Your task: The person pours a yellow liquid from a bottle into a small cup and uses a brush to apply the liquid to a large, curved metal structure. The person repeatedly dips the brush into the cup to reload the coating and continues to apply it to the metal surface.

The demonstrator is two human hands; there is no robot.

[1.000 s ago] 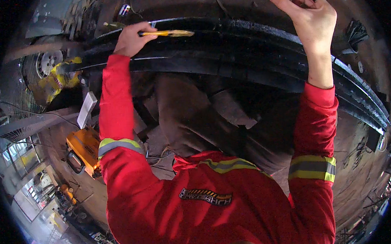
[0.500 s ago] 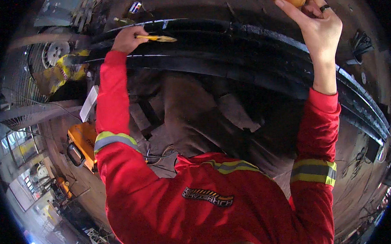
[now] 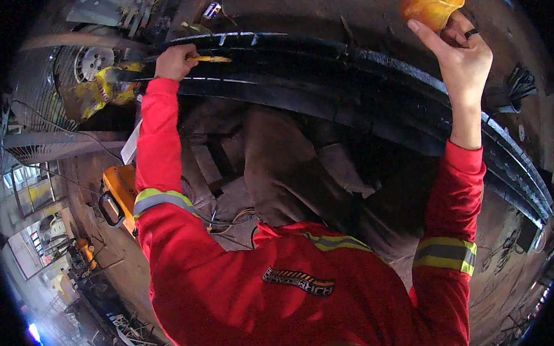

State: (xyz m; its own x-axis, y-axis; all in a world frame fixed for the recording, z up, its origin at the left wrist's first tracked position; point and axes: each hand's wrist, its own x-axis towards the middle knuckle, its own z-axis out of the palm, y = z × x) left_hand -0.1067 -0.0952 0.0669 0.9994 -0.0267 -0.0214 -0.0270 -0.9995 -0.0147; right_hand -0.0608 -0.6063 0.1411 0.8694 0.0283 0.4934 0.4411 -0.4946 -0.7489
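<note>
At the upper left, my left hand (image 3: 174, 62) is closed around a yellow paintbrush (image 3: 212, 59), which points right over a long black metal beam (image 3: 284, 58). The brush tip is close to the beam; whether they touch I cannot tell. My right hand (image 3: 465, 59), raised at the upper right, grips a translucent orange-yellow cup (image 3: 431, 4) with thumb and fingers. What is inside the cup is hidden. The beam runs in several dark lengths from upper left to the right, beneath both forearms.
An orange machine (image 3: 120, 191) with a black handle stands left of my left arm. A yellow bag (image 3: 103, 93) and a white wheel (image 3: 93, 62) lie at the far left. A small can (image 3: 212, 11) sits beyond the beam. At right is a holder with dark rods (image 3: 516, 89).
My left hand and the brush have shifted slightly left along the beam. The cup in my right hand has come lower and further into view. The whole view has shifted a little.
</note>
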